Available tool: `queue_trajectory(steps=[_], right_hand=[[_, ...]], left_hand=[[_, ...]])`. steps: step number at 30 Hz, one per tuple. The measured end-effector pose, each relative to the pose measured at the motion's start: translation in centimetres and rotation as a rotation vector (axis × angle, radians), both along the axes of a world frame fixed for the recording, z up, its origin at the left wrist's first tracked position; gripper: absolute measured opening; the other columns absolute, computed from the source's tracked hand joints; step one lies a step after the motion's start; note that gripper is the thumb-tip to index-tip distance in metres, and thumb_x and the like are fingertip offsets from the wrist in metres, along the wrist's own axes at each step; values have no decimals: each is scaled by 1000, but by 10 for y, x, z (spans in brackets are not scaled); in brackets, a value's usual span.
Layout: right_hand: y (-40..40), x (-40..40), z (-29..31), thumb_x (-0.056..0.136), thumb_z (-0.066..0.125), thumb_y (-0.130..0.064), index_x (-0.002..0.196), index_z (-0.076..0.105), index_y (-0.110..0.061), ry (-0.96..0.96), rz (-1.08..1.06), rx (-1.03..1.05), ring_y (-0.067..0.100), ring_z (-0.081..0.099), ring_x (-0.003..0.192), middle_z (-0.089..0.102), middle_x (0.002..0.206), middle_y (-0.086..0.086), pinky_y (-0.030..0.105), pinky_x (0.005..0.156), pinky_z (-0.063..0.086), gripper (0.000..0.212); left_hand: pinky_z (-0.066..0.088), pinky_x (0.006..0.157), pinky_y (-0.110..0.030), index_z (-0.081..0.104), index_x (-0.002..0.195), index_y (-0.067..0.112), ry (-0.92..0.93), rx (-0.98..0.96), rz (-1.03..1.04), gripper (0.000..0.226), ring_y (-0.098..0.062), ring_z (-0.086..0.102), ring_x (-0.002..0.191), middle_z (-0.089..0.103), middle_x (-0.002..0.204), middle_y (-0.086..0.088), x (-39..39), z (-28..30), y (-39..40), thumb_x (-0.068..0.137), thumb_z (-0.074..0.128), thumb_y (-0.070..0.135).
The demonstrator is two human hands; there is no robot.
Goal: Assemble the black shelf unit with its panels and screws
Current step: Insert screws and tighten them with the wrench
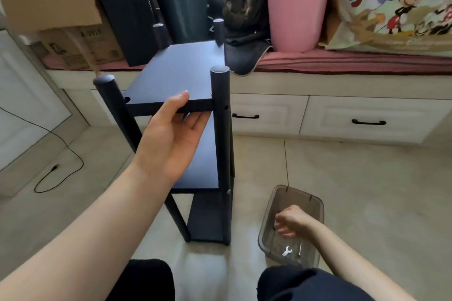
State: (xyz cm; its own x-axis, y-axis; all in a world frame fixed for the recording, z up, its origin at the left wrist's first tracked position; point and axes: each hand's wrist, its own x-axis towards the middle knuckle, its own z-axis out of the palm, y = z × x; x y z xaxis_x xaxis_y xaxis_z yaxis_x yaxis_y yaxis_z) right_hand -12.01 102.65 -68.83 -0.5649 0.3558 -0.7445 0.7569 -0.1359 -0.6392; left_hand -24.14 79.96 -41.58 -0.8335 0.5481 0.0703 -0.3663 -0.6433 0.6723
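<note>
Standing on the tiled floor (354,178) before a low cabinet, the black shelf unit (181,73) is showing three panels between four round posts. Printing on the cardboard box (78,44) is too blurred to read; cartoon mice are decorating the bag (401,5). The left hand (175,134) is gripping the top panel's front edge, thumb lying on top, fingers curling underneath. The right hand (291,221) is reaching into the clear plastic tray (315,205), fingers curling; whether they are pinching anything, I cannot tell. A small white wrench (286,251) is lying in the tray.
</note>
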Motion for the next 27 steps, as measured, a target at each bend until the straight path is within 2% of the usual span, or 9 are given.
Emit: queue_trajectory(steps=[2, 4, 7, 9, 11, 14, 19, 22, 27], right_hand=[[-9, 0, -23, 99, 45, -5, 80, 40, -11, -21, 20, -24, 12, 29, 47, 34, 59, 4, 24, 46, 23, 20], [-20, 0, -39, 99, 52, -16, 87, 47, -8, -54, 108, 57, 14, 31, 45, 34, 61, 4, 25, 46, 26, 15], [-35, 0, -53, 97, 59, -32, 120, 58, -10, -71, 273, 227, 18, 51, 54, 58, 81, 7, 28, 48, 40, 32], [-40, -4, -56, 96, 61, -30, 141, 47, -12, -76, 268, 215, 22, 58, 64, 67, 93, 12, 28, 50, 45, 51], [-45, -7, -55, 95, 62, -26, 148, 40, -13, -69, 308, 204, 23, 63, 69, 71, 102, 14, 30, 53, 51, 58], [-54, -12, -54, 94, 60, -19, 149, 39, -17, -24, 391, 175, 20, 67, 76, 72, 106, 10, 34, 67, 58, 58], [-69, -19, -59, 91, 63, -14, 147, 43, -15, 37, 567, 161, 13, 66, 80, 69, 110, 7, 14, 56, 51, 60], [-73, -21, -67, 89, 64, -11, 141, 52, -14, 25, 603, 92, 14, 69, 80, 73, 109, 12, 28, 78, 58, 53], [-59, -30, -80, 91, 59, -12, 114, 72, -11, 12, 632, 411, 20, 68, 105, 73, 112, 7, 28, 89, 52, 26]], left_hand=[[57, 95, -38, 77, 81, 8, 15, -5, -6, 17, -28, 66, 118, 72, 110, -11, -1, 0, -1, 90, 62, 8], [57, 96, -39, 74, 78, 8, -3, -14, -6, 16, -28, 66, 119, 70, 110, -11, -3, 0, -1, 89, 63, 7], [55, 97, -38, 66, 81, 8, -21, 0, -18, 13, -27, 65, 120, 67, 109, -8, -6, -2, 0, 93, 61, 5], [54, 100, -39, 62, 82, 9, -46, 7, -19, 11, -27, 64, 122, 61, 113, -8, -6, -2, 0, 93, 61, 5], [54, 99, -39, 60, 82, 10, -68, 12, -16, 11, -27, 63, 123, 59, 114, -7, -4, -1, 1, 92, 61, 5], [55, 98, -39, 61, 77, 9, -90, 32, -29, 16, -26, 67, 116, 66, 102, -7, -2, 2, 1, 91, 60, 4], [55, 98, -40, 62, 78, 8, -99, 33, -38, 14, -27, 68, 115, 68, 103, -9, 0, 3, 0, 91, 60, 3], [55, 98, -40, 60, 86, 8, -98, 29, -46, 7, -28, 67, 117, 66, 112, -10, -1, 3, 0, 91, 61, 4], [55, 97, -40, 56, 94, 10, -88, 15, -75, 7, -30, 67, 117, 63, 121, -11, -1, 3, -4, 93, 62, 6]])
